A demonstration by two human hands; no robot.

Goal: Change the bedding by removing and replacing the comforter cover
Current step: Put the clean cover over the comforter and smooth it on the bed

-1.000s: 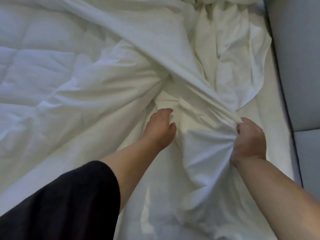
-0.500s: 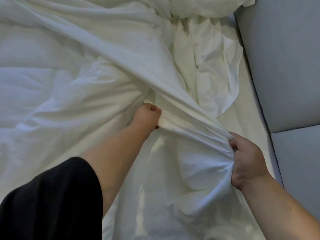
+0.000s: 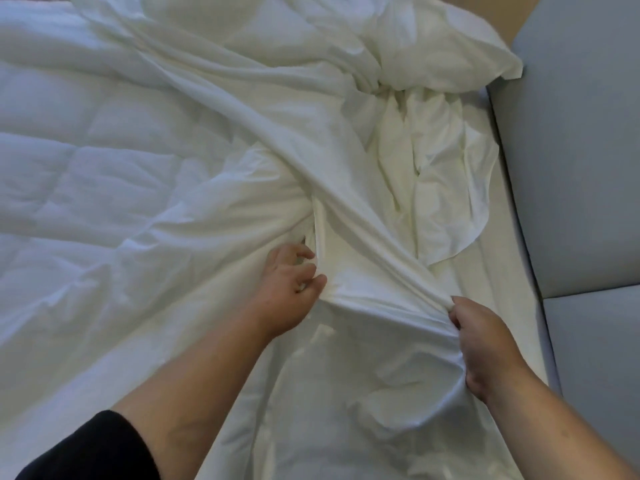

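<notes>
A quilted white comforter (image 3: 90, 174) lies spread over the left half of the bed. The thin white comforter cover (image 3: 263, 109) runs in a taut diagonal fold from the upper left down to my right hand (image 3: 485, 344), which grips a bunch of it. More of the cover lies crumpled at the upper right. My left hand (image 3: 291, 282) sits at the centre with its fingers curled into the cover fabric beside a slit-like opening. Fabric hides the fingertips of both hands.
A grey upholstered headboard (image 3: 575, 168) with a seam between two panels runs along the right edge. A strip of white mattress sheet (image 3: 498, 306) shows between the cover and the headboard. A black sleeve (image 3: 93, 452) covers my left upper arm.
The view pulled back and up, showing more bedding. My left hand came back toward me along the cover and took a new hold. My right hand kept its grip on the bunched fabric.
</notes>
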